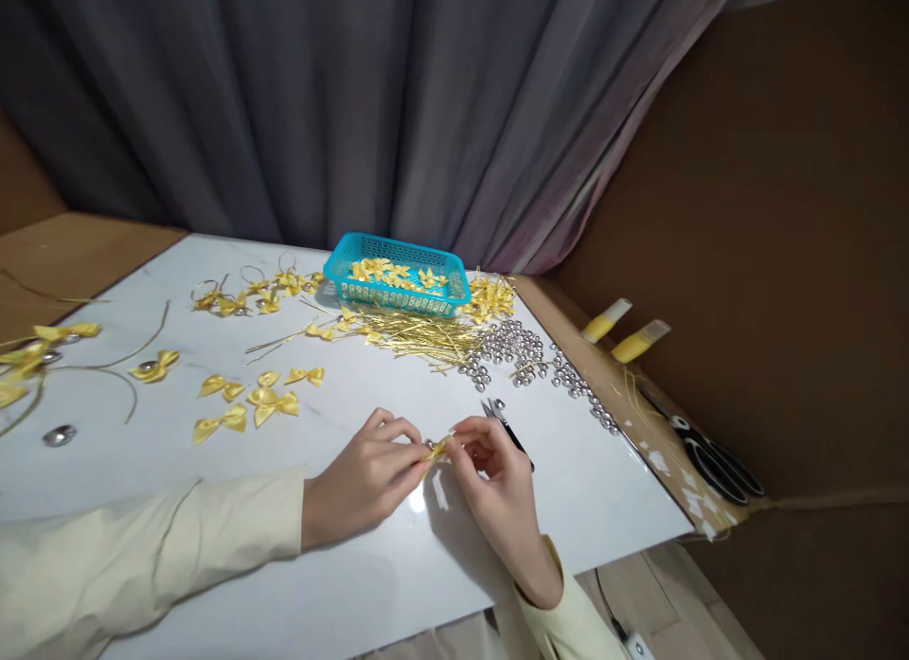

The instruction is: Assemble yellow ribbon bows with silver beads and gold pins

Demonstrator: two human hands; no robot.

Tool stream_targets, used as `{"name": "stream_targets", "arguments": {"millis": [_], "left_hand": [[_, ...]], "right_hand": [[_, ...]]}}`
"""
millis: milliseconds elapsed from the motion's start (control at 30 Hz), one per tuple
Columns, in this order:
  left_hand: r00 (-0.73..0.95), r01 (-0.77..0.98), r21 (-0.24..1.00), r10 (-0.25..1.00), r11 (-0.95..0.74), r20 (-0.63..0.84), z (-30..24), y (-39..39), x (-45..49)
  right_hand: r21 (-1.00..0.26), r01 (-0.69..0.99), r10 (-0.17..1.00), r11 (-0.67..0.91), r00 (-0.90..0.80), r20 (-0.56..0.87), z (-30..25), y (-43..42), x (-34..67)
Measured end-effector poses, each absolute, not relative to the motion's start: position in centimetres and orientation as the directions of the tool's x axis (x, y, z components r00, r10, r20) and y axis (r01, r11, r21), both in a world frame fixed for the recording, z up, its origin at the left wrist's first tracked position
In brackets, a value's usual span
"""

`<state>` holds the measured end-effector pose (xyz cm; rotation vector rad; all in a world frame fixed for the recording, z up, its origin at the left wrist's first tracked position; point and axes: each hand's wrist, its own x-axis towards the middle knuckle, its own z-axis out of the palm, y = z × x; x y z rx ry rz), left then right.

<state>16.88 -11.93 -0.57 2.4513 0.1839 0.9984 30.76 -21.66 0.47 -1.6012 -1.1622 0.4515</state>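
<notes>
Both hands meet over the white table (582, 490) near its front edge. My left hand (365, 475) and my right hand (493, 490) pinch a small yellow ribbon bow (436, 446) between their fingertips; a tiny silver bead shows at its left end. Small black snips (507, 431) lie on the table just behind my right hand, partly under its fingers. Both sleeves are pale yellow.
Several finished yellow bows (241, 400) lie to the left. A blue basket (398, 274) of bows stands at the back, with gold wires (418, 336) and silver beads (525, 357) before it. Black scissors (714, 456) and two yellow tubes (625, 330) lie off the right edge.
</notes>
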Motion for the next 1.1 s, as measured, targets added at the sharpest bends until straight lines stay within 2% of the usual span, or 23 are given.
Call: {"name": "stream_targets", "arguments": {"millis": [300,533,700,867,1100], "left_hand": [[0.725,-0.003,0.55,0.377,-0.835,0.576,-0.9,-11.7,16.99],[0.745,-0.034,0.519,0.324,-0.854,0.583,-0.61,-11.82,16.97],[0.735,-0.084,0.456,0.254,-0.886,0.629,-0.42,-11.97,16.97],[0.702,-0.121,0.409,0.213,-0.904,0.68,-0.4,-12.06,16.9],[0.681,-0.138,0.435,0.233,-0.89,0.694,-0.61,-12.04,16.82]], "right_hand": [[-0.838,0.53,0.836,0.134,0.394,0.383,0.79,-22.15,30.47],[-0.794,0.572,0.843,0.206,0.308,0.441,0.62,-22.25,30.35],[-0.816,0.558,0.846,0.151,0.354,0.399,0.41,-22.0,30.44],[-0.896,0.438,0.847,0.07,0.449,0.285,0.47,-21.74,30.75],[-0.962,0.272,0.848,-0.017,0.514,0.131,0.66,-21.73,31.19]]}}
